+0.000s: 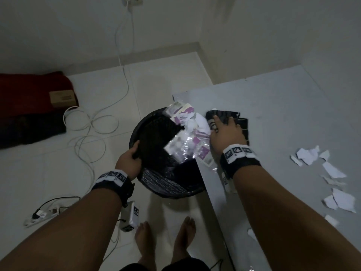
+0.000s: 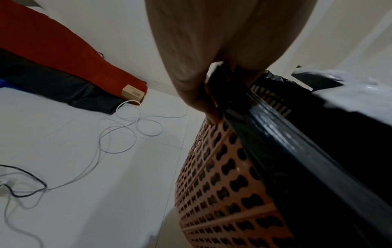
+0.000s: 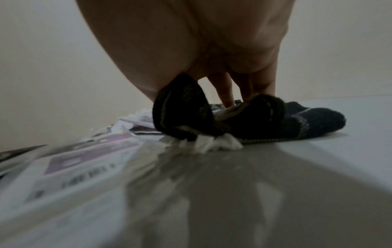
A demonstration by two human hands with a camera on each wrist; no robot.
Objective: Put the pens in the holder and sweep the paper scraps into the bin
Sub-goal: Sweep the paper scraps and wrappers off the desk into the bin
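A white tiled floor (image 1: 48, 163) fills the left of the head view, and a grey tabletop (image 1: 283, 118) fills the right. Between them, at the tabletop's near-left edge, a perforated bin (image 1: 166, 180) lined with a black bag is tilted toward the tabletop. The left hand (image 1: 129, 161) holds the bin's rim, fingers (image 1: 135, 147) curled over the edge and into the liner. The right hand (image 1: 226, 133) lies flat on a dark striped cloth (image 1: 242, 122) on the tabletop, fingers spread and almost straight, pressing it down at the edge beside the bin. In front of the cloth, white paper scraps (image 1: 197, 122) and purple-and-white clear plastic packaging (image 1: 185, 145) are bunched at the tabletop's edge and hang over the bin's open mouth. More torn paper scraps lie loose well to the right on the tabletop (image 1: 332, 173). White cables (image 1: 91, 122) loop across the floor, beside a red and black cushion (image 1: 33, 106). Bare feet (image 1: 166, 239) stand below the bin.
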